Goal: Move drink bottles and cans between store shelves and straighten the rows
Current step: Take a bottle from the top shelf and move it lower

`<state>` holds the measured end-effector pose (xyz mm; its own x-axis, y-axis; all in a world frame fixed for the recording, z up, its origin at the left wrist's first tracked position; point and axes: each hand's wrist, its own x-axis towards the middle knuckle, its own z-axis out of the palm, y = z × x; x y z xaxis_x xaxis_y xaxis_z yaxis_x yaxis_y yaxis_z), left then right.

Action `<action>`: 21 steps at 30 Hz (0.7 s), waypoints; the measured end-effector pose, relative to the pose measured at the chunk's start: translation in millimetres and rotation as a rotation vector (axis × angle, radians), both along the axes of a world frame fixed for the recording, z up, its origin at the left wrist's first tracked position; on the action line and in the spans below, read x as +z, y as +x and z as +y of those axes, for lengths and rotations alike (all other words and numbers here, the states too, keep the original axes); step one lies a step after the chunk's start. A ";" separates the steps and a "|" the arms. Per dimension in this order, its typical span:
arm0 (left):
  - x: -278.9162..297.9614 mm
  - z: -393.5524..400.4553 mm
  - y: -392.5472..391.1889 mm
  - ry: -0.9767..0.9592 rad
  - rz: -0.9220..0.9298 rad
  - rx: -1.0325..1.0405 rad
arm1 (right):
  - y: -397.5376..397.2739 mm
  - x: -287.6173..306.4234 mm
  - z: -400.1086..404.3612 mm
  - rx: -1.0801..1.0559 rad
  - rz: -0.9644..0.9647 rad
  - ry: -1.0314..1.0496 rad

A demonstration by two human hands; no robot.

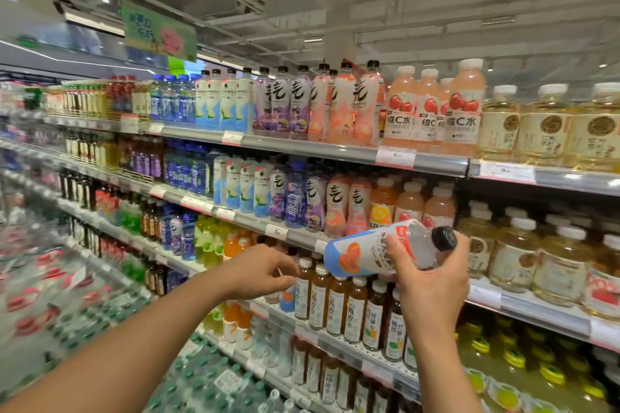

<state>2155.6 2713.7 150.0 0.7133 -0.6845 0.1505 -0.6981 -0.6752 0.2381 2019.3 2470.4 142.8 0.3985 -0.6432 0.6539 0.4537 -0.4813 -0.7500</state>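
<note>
My right hand (432,282) grips a bottle (385,253) near its neck, fingers curled round the clear shoulder just below the black cap (443,239); the bottle lies almost flat, base pointing left, in front of the edge of the second shelf (302,238) and above the brown tea bottles (335,302) one shelf down. My left hand (265,273) reaches to the gap at the left end of that tea row, fingers loosely curled; whether they pinch anything there I cannot tell. To do this well, I judge I should stand the bottle upright before bringing it in, so its base lands flat. The left hand should clear or steady the neighbours first. I would keep the label facing out, slide it back until it touches the row, and watch that the tilted base does not knock the tea caps.
</note>
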 end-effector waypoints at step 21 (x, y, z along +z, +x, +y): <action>-113.5 91.4 286.1 0.058 0.110 -0.009 | 171.3 -68.6 91.4 -0.258 0.294 -0.114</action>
<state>2441.7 2805.1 36.5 0.7173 -0.6961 0.0321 -0.6760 -0.6839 0.2745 2190.6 2561.9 74.2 0.4139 -0.6767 0.6088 0.0814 -0.6386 -0.7652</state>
